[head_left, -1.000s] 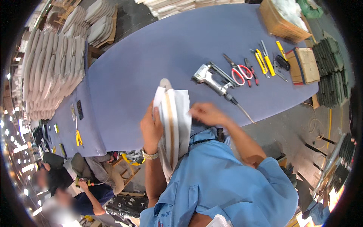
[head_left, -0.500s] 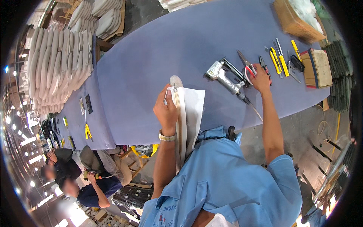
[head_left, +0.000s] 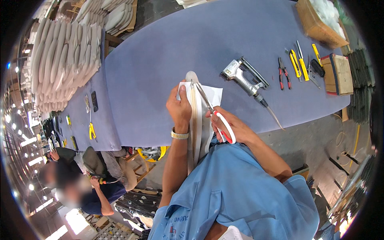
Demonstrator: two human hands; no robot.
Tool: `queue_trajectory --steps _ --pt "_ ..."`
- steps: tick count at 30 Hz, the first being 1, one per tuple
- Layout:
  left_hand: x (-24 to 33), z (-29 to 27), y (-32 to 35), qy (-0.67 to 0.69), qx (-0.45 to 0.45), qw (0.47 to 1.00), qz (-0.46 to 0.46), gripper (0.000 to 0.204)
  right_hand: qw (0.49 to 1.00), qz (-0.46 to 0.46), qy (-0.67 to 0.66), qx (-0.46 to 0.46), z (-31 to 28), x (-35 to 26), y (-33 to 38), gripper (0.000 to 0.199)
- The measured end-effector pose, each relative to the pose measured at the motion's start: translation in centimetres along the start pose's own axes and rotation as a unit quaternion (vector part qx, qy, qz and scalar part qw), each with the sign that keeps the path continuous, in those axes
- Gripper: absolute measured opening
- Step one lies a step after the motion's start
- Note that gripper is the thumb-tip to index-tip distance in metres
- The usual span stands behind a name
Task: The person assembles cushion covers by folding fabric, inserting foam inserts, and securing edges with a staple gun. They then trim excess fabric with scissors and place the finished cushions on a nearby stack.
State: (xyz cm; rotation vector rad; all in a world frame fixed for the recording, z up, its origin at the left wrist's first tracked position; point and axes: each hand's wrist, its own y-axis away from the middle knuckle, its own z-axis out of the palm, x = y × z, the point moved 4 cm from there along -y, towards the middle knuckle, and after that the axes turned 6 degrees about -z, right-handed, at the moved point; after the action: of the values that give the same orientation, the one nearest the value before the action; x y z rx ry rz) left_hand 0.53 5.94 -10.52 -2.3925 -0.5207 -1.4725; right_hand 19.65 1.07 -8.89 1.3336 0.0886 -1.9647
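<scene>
My left hand (head_left: 179, 108) is closed on the upper part of a long narrow light-coloured piece (head_left: 195, 132) with a brownish strip along it. Its rounded grey tip (head_left: 192, 76) pokes out past my fingers, and white cloth (head_left: 216, 94) spreads from its right side. In my right hand (head_left: 236, 125) are scissors (head_left: 204, 95) with red and white handles, fingers through the loops. Their blades point up and left, over the cloth near my left thumb. Whether they are cutting I cannot tell.
On the blue-grey table (head_left: 160, 52) to the right lie a staple gun (head_left: 242, 78) with its hose, pliers (head_left: 284, 74) and yellow-handled tools (head_left: 301, 64). Beyond them are a box (head_left: 338, 74) and a carton (head_left: 320, 24) of white stuffing. Padded pieces (head_left: 66, 60) are stacked left. Two people (head_left: 80, 184) work lower left.
My right hand has picked the scissors up off the table beside the staple gun and brought them left to the white cloth. My left hand keeps its hold on the long piece.
</scene>
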Motion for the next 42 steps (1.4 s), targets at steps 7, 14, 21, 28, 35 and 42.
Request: queue_trajectory --steps 7,14,21,28,35,42 --pt "-0.6 0.2 0.8 0.049 0.001 0.999 -0.02 0.028 0.977 0.052 0.209 0.004 0.4 -1.1 -0.3 0.057" --pt "-0.6 0.5 1.3 0.008 0.002 1.0 -0.028 0.029 0.946 0.043 0.319 0.036 0.3 -0.9 -0.7 0.057" --pt "-1.1 0.4 1.1 0.002 -0.001 1.0 -0.029 0.028 0.985 0.017 0.165 0.039 0.2 -0.1 -0.7 0.047" --pt "-0.2 0.2 1.4 -0.02 0.013 1.0 0.002 0.026 0.998 0.015 -0.058 0.004 -0.2 0.4 -0.9 0.051" --pt "0.6 0.1 0.8 -0.074 -0.006 0.985 0.153 0.03 0.989 -0.074 -0.118 -0.057 -0.6 -2.0 -1.3 0.055" --pt "2.6 0.5 0.7 -0.227 -0.003 0.952 0.203 0.022 0.994 -0.054 -0.097 0.0 -2.1 -1.1 -0.2 0.062"
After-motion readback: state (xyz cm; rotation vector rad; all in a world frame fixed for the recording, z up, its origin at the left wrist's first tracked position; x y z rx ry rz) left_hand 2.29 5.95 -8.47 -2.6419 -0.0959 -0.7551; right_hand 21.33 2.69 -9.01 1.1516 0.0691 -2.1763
